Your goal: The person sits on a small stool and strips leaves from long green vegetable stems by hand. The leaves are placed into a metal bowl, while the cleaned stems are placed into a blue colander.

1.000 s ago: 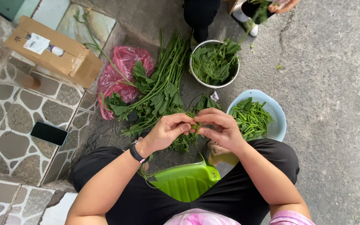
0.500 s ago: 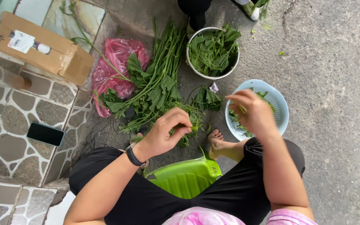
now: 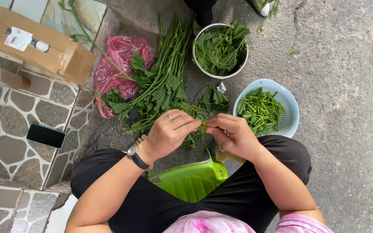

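My left hand (image 3: 169, 133) and my right hand (image 3: 232, 133) meet above my knees, both pinching one green stem (image 3: 202, 127) between the fingertips. Just beyond them lies a pile of long leafy green stalks (image 3: 162, 82) on the ground. To the right of my right hand stands a light blue colander (image 3: 291, 113) with short cut stem pieces (image 3: 260, 110) in it. A metal bowl (image 3: 197, 60) of picked leaves (image 3: 221, 47) sits further away.
A pink plastic bag (image 3: 119, 64) lies under the stalks at the left. A cardboard box (image 3: 39, 45) and a black phone (image 3: 46, 135) rest on the stone paving. A green plastic stool (image 3: 191, 181) shows between my legs. Another person's dark trouser leg (image 3: 201, 11) is at the top edge.
My right hand has come back from over the blue colander and has joined my left hand on a green stem.
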